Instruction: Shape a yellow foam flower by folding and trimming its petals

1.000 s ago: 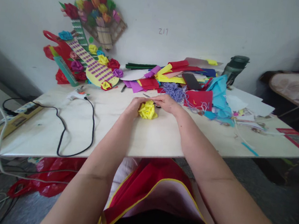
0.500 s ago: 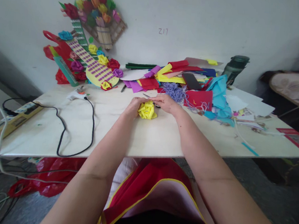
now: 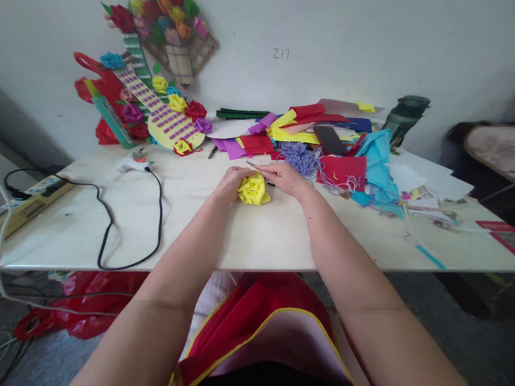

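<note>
A ruffled yellow paper flower (image 3: 254, 190) is gripped along its left side by my left hand (image 3: 233, 182), just over the white table. My right hand (image 3: 283, 176) is closed around scissors (image 3: 252, 165); their thin metal blades point left, past my fingers, above the flower's far edge. Part of a dark handle shows under the palm. Both hands are close together, and my fingers partly cover the flower's far side. Whether the blades touch the paper I cannot tell.
Behind my hands lie purple yarn (image 3: 299, 159), crepe paper strips (image 3: 299, 134) and a phone (image 3: 330, 140). A glue gun (image 3: 134, 162) with a looping black cord rests at left, near a power strip (image 3: 35, 208). A flower-covered paper guitar (image 3: 172, 126) leans behind; a bottle (image 3: 404, 120) stands right.
The yellow flower has turned slightly in my left hand. The scissors' tip has shifted a little to the left; both arms stay nearly in place.
</note>
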Demonstrator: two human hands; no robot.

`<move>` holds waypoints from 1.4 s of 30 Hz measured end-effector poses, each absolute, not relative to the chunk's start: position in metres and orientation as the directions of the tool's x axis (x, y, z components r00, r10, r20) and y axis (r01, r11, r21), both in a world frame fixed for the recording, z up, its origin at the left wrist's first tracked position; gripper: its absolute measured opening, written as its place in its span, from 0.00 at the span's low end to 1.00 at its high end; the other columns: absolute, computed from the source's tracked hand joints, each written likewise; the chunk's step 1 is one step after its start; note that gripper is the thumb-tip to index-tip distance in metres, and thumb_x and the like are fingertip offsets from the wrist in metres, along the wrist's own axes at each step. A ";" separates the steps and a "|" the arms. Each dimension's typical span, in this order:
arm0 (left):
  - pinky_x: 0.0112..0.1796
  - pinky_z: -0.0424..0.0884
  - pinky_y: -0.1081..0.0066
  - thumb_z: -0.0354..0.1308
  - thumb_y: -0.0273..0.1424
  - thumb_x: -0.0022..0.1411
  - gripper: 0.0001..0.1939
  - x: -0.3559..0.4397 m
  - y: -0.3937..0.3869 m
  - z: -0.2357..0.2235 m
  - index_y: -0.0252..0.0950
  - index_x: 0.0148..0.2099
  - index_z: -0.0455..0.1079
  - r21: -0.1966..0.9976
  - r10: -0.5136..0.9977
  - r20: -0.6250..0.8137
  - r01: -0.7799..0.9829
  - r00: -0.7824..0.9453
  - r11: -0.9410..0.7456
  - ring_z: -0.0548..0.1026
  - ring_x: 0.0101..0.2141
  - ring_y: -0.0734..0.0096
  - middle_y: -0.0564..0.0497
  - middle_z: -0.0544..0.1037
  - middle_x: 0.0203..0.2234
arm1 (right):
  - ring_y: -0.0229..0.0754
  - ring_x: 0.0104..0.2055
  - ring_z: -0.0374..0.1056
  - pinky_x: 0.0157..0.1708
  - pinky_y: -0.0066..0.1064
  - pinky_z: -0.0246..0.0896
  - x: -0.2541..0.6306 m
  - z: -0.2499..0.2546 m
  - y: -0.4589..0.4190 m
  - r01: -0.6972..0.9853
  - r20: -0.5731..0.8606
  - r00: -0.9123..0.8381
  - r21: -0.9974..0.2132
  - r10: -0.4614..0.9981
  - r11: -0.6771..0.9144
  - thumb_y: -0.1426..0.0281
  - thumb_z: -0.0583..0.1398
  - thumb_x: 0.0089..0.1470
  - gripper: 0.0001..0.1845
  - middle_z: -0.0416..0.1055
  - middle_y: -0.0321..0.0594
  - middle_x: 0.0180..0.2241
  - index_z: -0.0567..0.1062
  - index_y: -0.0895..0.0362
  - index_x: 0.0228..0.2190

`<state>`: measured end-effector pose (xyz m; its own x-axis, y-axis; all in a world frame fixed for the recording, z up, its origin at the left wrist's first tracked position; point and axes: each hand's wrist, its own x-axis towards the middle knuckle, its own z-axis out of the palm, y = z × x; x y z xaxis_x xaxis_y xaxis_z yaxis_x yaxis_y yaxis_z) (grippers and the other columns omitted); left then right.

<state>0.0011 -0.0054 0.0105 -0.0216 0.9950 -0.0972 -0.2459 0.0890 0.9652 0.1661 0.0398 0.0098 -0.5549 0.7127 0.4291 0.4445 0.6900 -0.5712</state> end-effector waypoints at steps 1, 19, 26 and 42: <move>0.31 0.73 0.64 0.63 0.28 0.39 0.05 0.001 -0.005 0.010 0.33 0.21 0.70 0.966 0.995 -0.095 -0.241 -0.020 0.088 0.75 0.22 0.63 0.47 0.77 0.18 | 0.40 0.43 0.71 0.45 0.32 0.63 0.165 0.011 0.038 0.449 0.421 -0.551 -0.579 0.721 0.681 0.70 0.57 0.57 0.17 0.79 0.41 0.42 0.79 0.52 0.46; 0.28 0.70 0.68 0.64 0.28 0.39 0.06 0.002 -0.005 0.008 0.32 0.23 0.70 0.981 0.998 -0.038 -0.190 0.053 0.047 0.73 0.21 0.67 0.48 0.76 0.19 | 0.40 0.36 0.68 0.38 0.30 0.61 0.165 0.013 0.037 0.479 0.480 -0.532 -0.510 0.698 0.715 0.70 0.59 0.54 0.12 0.77 0.42 0.33 0.83 0.57 0.34; 0.27 0.69 0.69 0.64 0.27 0.38 0.06 0.003 -0.008 0.010 0.32 0.21 0.70 0.980 0.998 -0.037 -0.192 0.051 0.046 0.71 0.20 0.69 0.50 0.74 0.17 | 0.40 0.34 0.69 0.37 0.30 0.63 0.164 0.016 0.035 0.422 0.481 -0.485 -0.603 0.730 0.677 0.72 0.62 0.48 0.09 0.77 0.41 0.31 0.84 0.56 0.30; 0.27 0.69 0.70 0.67 0.30 0.42 0.11 0.005 -0.005 0.007 0.33 0.21 0.67 0.969 0.998 -0.048 -0.241 0.043 0.057 0.72 0.20 0.71 0.50 0.74 0.17 | 0.40 0.34 0.71 0.40 0.32 0.65 0.160 0.012 0.039 0.357 0.491 -0.410 -0.689 0.769 0.631 0.74 0.64 0.42 0.05 0.77 0.39 0.29 0.82 0.56 0.22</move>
<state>0.0052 -0.0050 0.0074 0.0426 0.9980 -0.0477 -0.2409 0.0566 0.9689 0.1601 0.0387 0.0119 -0.4097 0.7688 0.4910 0.3571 0.6305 -0.6891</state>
